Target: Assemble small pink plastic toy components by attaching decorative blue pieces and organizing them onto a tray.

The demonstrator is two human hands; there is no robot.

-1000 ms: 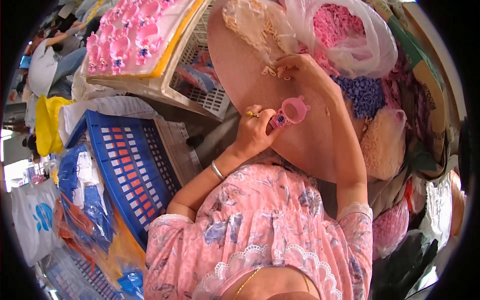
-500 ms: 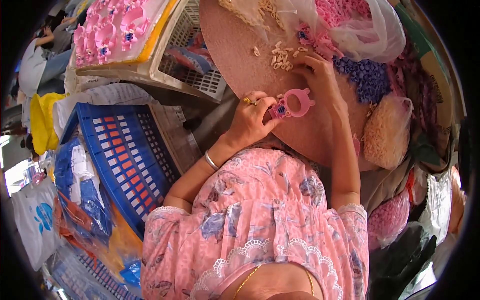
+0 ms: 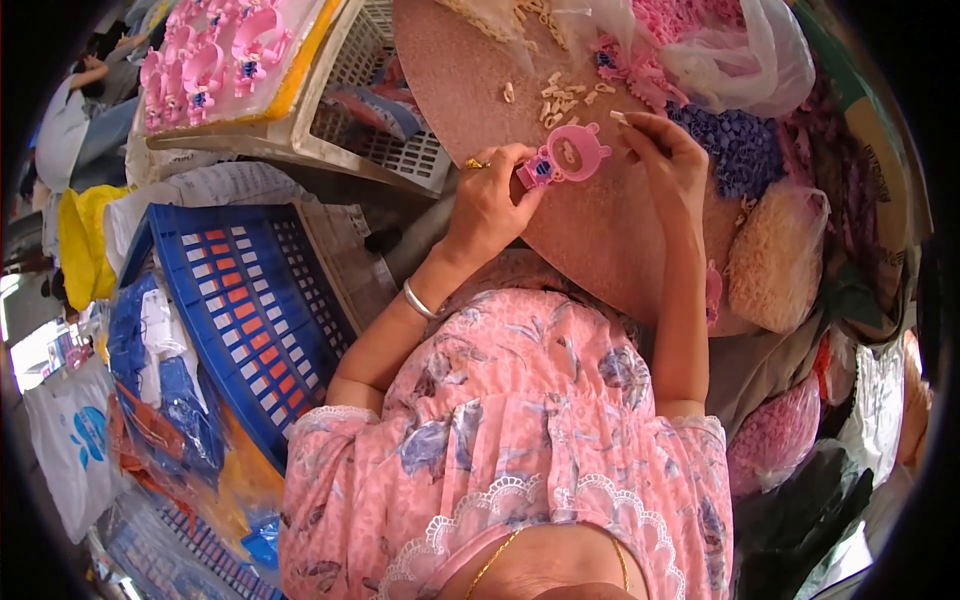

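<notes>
My left hand (image 3: 490, 198), wearing a gold ring, is closed on a pink plastic toy piece (image 3: 543, 168). The piece has a small blue-and-pink figure at its base and a round pink cup or hoop with little ears at the far end. Off to its right, my right hand (image 3: 672, 165) pinches a small cream plastic part (image 3: 619, 118) between thumb and fingertips. A loose scatter of similar cream parts (image 3: 560, 104) lies on the round brownish tabletop (image 3: 460, 85), just beyond the toy.
On the right of the tabletop are blue parts (image 3: 738, 155), pink parts (image 3: 690, 18), a clear bag (image 3: 765, 60) and a bag of cream parts (image 3: 775, 262). At left stand a tray of pink toys (image 3: 205, 60) on a pale crate (image 3: 310, 135) and a blue basket (image 3: 240, 300).
My right hand has lifted from the cream parts and drawn back to the right, now with one in its fingertips. My left hand has shifted the pink toy slightly left and away from me.
</notes>
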